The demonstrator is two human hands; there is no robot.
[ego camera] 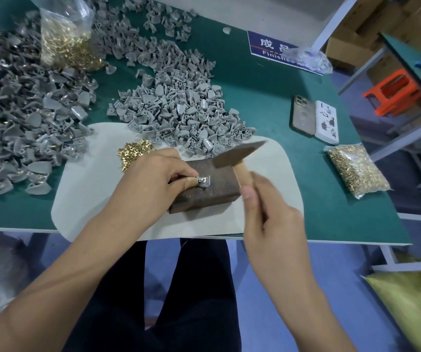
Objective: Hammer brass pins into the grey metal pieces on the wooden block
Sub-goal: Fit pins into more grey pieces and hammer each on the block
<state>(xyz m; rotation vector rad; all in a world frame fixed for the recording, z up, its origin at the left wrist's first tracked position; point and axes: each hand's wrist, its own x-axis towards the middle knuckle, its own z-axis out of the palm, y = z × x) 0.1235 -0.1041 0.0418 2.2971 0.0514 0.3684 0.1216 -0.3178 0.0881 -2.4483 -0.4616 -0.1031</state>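
Note:
A dark brown wooden block [212, 191] lies on a pale mat [97, 199] at the table's near edge. On its top sits one small grey metal piece [203, 180] with a brass pin in it. My left hand [153, 176] pinches that piece from the left, with tape on one fingertip. My right hand [267, 214] grips the wooden handle of a hammer [237, 154], whose blurred head hangs above the block's far right end. A small heap of loose brass pins [133, 152] lies just behind my left hand.
Large piles of grey pieces [178, 107] cover the green table [267, 102] to the left and centre. A bag of brass pins [358, 170] lies at the right, another [64, 44] at far left. Two phones [313, 120] lie right of centre.

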